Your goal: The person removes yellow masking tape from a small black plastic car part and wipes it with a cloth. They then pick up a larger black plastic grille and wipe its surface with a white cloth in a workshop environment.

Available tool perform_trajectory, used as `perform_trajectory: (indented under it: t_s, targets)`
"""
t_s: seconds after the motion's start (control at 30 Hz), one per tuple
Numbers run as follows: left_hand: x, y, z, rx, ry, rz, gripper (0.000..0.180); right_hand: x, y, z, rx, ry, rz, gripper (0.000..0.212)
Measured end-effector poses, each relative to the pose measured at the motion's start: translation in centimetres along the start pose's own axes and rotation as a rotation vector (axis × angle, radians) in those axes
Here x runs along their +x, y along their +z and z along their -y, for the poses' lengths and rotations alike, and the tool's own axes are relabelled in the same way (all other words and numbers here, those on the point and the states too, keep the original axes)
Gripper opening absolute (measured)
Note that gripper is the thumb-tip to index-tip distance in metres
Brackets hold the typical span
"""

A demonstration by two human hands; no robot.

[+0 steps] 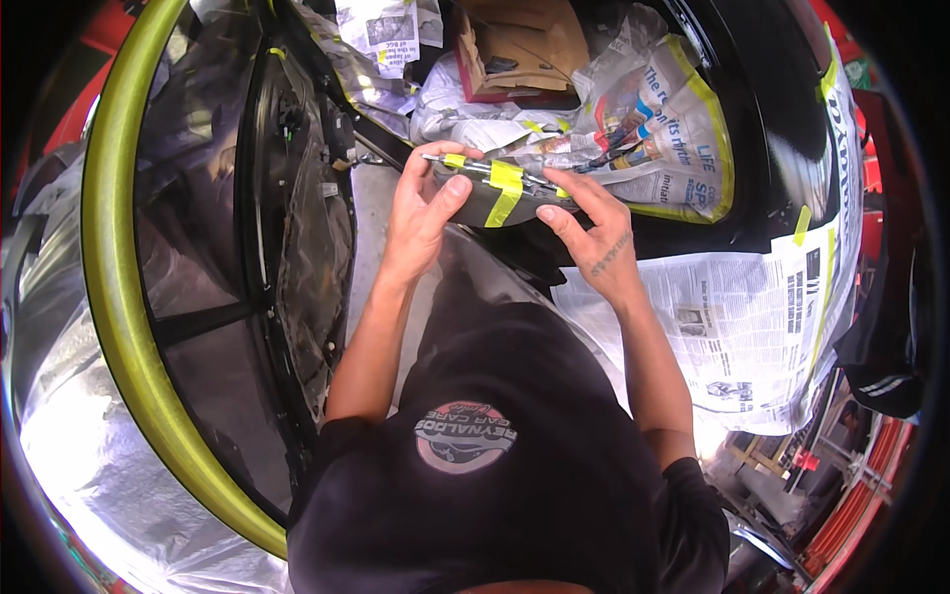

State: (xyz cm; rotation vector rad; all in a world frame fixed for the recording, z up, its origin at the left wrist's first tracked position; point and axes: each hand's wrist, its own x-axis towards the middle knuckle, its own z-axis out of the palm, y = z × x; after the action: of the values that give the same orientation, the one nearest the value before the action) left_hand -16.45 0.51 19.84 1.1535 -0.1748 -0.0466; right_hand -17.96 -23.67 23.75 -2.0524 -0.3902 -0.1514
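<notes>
A dark grey curved piece (pixel 470 208), its exact kind not clear, is held up in front of my chest with both hands. Strips of yellow tape (pixel 505 180) run over its upper edge and down its near face. My left hand (pixel 420 213) grips the left end, thumb on the near side and fingers partly behind. At the other end, my right hand (pixel 600 233) pinches the piece between thumb and fingers. Behind it, newspaper sheets (pixel 673 139) edged with yellow tape cover part of a black car body (pixel 762 129).
An opened car door with a yellow-green outer edge (pixel 107 198) curves along my left. Beyond my hands lies brown paper (pixel 524 45) in a box. More newspaper (pixel 712 317) hangs over the bodywork at right; silvery plastic sheeting (pixel 119 475) spreads at lower left.
</notes>
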Motion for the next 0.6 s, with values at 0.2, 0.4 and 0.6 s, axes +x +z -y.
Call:
perform_trajectory:
  t_s: [0.2, 0.4, 0.6]
  targets:
    - [-0.1, 0.6, -0.3, 0.035, 0.089, -0.034, 0.052, 0.7, 0.3, 1.0, -0.308, -0.303, -0.107, 0.034]
    - [-0.3, 1.1, -0.9, 0.107, 0.093, -0.022, 0.058, 1.6, 1.5, 2.1, -0.361, -0.518, -0.094, 0.024]
    - [-0.7, 1.5, -1.5, 0.242, 0.106, -0.043, 0.063, 1.8, 2.1, 1.8, -0.383, -0.572, -0.063, 0.02]
